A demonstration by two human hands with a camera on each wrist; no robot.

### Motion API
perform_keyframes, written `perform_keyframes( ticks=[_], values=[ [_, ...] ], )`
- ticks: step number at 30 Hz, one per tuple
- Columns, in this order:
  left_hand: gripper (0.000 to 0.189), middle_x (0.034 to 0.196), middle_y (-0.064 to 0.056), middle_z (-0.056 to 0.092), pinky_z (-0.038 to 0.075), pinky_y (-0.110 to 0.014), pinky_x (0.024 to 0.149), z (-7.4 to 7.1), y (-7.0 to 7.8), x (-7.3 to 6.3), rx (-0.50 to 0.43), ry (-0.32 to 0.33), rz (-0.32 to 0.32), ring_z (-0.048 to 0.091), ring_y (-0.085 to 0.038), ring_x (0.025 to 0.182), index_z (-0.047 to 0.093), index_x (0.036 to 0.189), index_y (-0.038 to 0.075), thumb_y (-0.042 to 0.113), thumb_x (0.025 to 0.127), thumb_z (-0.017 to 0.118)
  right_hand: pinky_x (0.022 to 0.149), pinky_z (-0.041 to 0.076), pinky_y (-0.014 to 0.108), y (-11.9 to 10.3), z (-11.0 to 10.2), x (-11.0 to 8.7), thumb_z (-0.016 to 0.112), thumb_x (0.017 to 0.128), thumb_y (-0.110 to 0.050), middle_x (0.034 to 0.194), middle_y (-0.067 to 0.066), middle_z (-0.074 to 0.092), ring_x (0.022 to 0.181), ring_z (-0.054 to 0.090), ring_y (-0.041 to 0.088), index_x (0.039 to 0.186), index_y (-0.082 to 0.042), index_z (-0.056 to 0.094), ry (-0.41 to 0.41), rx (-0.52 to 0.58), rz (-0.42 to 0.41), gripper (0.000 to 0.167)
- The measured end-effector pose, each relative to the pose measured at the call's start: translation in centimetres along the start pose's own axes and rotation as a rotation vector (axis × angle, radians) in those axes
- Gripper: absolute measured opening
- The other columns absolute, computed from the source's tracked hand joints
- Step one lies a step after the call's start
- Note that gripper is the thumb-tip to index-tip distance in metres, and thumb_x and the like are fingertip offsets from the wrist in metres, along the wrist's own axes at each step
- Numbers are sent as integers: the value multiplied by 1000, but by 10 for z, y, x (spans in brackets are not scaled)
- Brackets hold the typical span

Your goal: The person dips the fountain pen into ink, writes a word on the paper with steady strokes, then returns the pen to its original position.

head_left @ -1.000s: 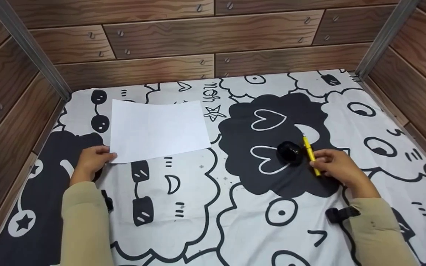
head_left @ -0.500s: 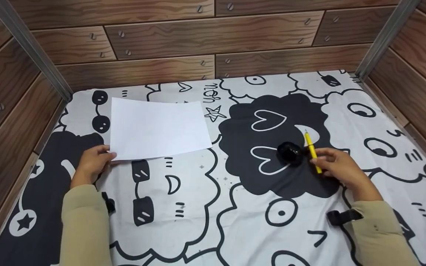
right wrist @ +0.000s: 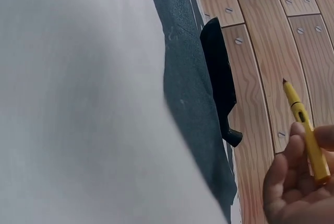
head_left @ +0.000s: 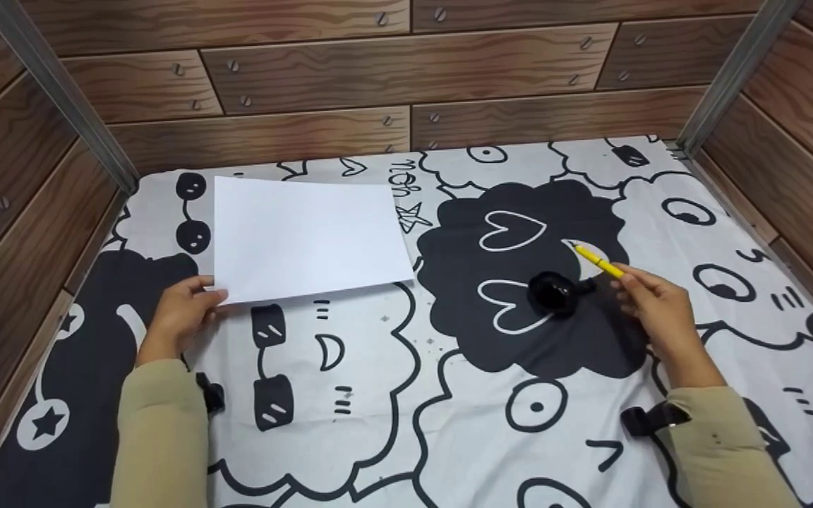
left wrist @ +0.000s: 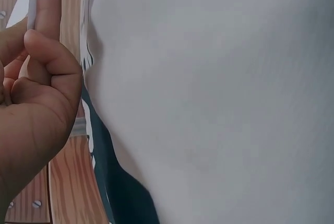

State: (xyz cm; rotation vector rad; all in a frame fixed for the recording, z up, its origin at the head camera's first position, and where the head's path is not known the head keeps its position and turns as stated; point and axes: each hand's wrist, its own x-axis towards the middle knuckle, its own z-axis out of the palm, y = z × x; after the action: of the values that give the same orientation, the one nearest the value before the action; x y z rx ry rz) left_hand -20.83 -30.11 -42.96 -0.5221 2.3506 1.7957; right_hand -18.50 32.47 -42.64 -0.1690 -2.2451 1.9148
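Note:
My left hand [head_left: 181, 314] pinches the near left corner of a blank white sheet of paper [head_left: 308, 240], thumb on top. The sheet hangs raised over the cloth, slightly bowed. In the left wrist view the paper's edge [left wrist: 32, 4] sits between thumb and fingers. On the right, my right hand [head_left: 657, 303] holds a yellow pen [head_left: 597, 261] between thumb and fingers, its uncapped dark tip pointing away and to the left. The right wrist view shows the pen [right wrist: 313, 148] tilted above the table level. A glossy black rounded object [head_left: 553, 293] with a short stub lies left of that hand.
A cloth [head_left: 336, 451] printed with black and white cartoon faces covers the table. Wood-patterned walls [head_left: 406, 67] rise at the back and both sides, with grey metal posts [head_left: 61, 92] at the corners. Each wrist wears a black strap device [head_left: 650, 420].
The sheet has risen and shifted slightly right with my left hand. The pen has turned in my right hand, from near upright to slanting up and left. The black object stays put.

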Motion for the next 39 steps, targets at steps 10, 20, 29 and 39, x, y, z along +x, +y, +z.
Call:
perform_keyframes(
  ticks=[10, 20, 29, 39],
  values=[
    [39, 73, 3, 56, 44, -19, 54, 13, 4, 1, 42, -6, 73, 50, -5, 59, 51, 125, -8, 7, 91, 62, 55, 50, 14, 3, 5, 3, 69, 87, -9, 75, 0, 70, 63, 63, 6, 103, -5, 75, 113, 264, -29, 17],
    [38, 81, 2, 64, 46, -19, 57, 30, 8, -4, 50, -33, 96, 55, -7, 63, 53, 126, -8, 5, 91, 62, 46, 42, 16, 1, 6, 5, 79, 77, -3, 69, 1, 64, 52, 50, 9, 85, -4, 74, 250, 307, 23, 9],
    [32, 85, 0, 68, 44, -21, 57, 45, 11, -11, 72, -57, 131, 55, -6, 64, 56, 120, -8, 5, 90, 62, 49, 45, 18, -2, 6, 3, 68, 86, -1, 64, 4, 60, 54, 54, 12, 73, -5, 61, 191, 386, 28, 15],
    [34, 97, -8, 68, 47, -20, 61, 59, 14, -19, 103, -79, 96, 59, -11, 73, 56, 123, -4, 7, 92, 61, 62, 53, 22, -2, 4, 2, 52, 97, -4, 74, 6, 66, 65, 64, 13, 91, -1, 69, -82, 382, -34, 18]
  ],
)
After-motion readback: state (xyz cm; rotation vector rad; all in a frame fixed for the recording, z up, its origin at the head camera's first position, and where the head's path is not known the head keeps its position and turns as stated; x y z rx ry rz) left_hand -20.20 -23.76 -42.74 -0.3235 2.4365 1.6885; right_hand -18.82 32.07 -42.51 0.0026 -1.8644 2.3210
